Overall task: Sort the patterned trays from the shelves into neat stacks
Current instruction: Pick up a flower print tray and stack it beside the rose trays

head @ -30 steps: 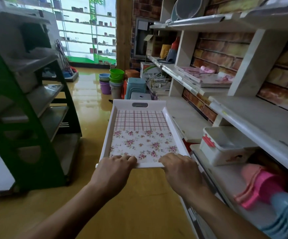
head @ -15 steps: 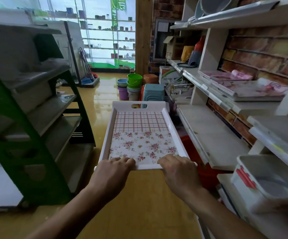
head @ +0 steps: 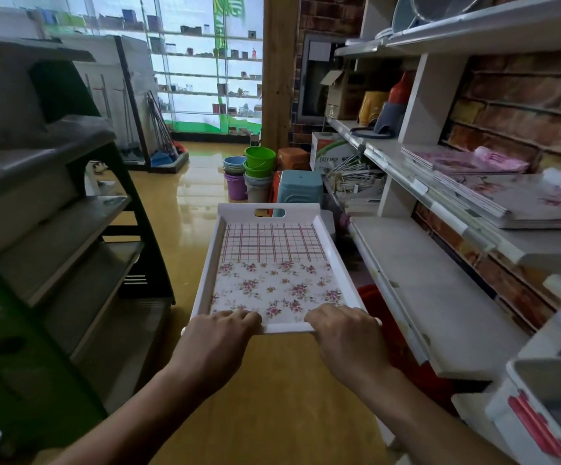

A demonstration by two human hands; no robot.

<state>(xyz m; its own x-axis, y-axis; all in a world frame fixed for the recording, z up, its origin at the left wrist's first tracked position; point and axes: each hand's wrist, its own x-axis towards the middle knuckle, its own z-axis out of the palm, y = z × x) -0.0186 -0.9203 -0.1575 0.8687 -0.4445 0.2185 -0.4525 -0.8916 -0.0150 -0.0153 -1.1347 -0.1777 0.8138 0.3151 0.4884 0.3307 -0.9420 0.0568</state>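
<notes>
— What have you got hold of?

— A white tray, held out level in front of me over the yellow floor. My left hand grips its near rim at about 7 o'clock, fingers curled over the edge onto the patterned base. My right hand clasps the same rim at about 5 o'clock, in the same way.

— What does the tray look like?

— Its far half is a red plaid, the near half small pink flowers. A handle slot is cut in the far wall, at 12 o'clock from my hands.

— Where are the other trays?

— At 2 o'clock, on the white shelf against the brick wall, a stack of patterned trays lies flat, with a second, pinker stack just beyond it. The lower shelf at 3 o'clock sits just beside my tray's right edge; I cannot tell whether they touch.

— Anything else nearby?

— Nested buckets and a teal stool stand on the floor at 12 o'clock, past the tray. A green rack fills the 9 o'clock side.
</notes>
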